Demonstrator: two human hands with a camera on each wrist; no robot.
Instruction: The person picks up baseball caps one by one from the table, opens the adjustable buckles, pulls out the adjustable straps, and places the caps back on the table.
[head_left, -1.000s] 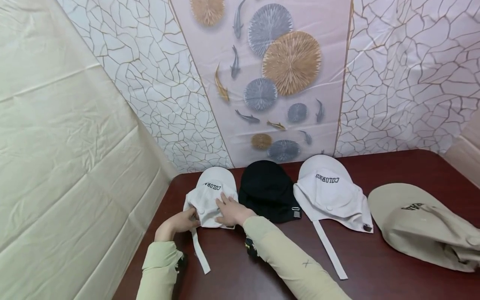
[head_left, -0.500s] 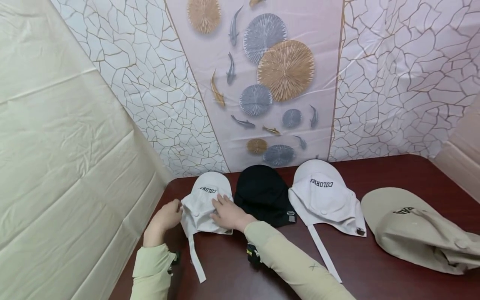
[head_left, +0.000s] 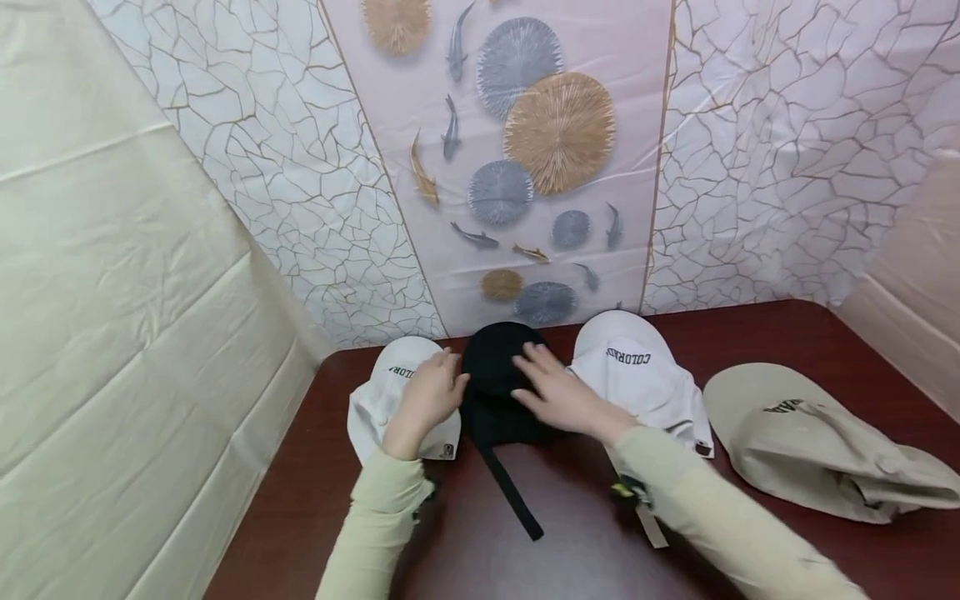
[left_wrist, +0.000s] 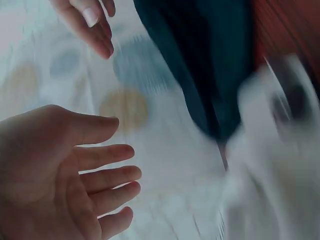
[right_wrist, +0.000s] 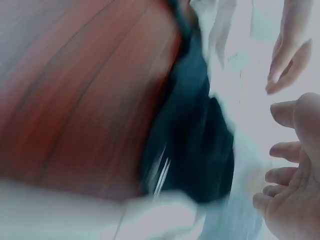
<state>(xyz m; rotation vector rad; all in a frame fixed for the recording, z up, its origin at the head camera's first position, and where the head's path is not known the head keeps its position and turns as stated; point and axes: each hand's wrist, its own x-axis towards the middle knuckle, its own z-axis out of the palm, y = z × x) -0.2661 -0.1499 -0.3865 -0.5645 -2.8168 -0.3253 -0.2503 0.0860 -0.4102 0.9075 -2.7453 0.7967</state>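
A black cap (head_left: 495,367) lies between two white caps, its black strap (head_left: 510,492) reaching toward the front of the table. My left hand (head_left: 429,393) hovers at the black cap's left side, overlapping the left white cap (head_left: 369,412) in the head view. Over the black cap's right side is my right hand (head_left: 566,396), fingers spread. Both wrist views show the left hand (left_wrist: 75,175) and the right hand (right_wrist: 292,185) with extended fingers and nothing held. The dark cap (right_wrist: 192,135) appears blurred beside the right hand.
The right white cap (head_left: 630,367), lettered COLORADO in part, sits partly behind the right forearm. A beige cap (head_left: 795,433) lies farther right on the dark red table (head_left: 510,567). A patterned cloth wall (head_left: 525,250) stands behind, with a cream cloth (head_left: 150,333) at left.
Both hands have left the left white cap and moved right to the black cap. The left hand went from the white cap's left edge across it. The black cap's strap now shows.
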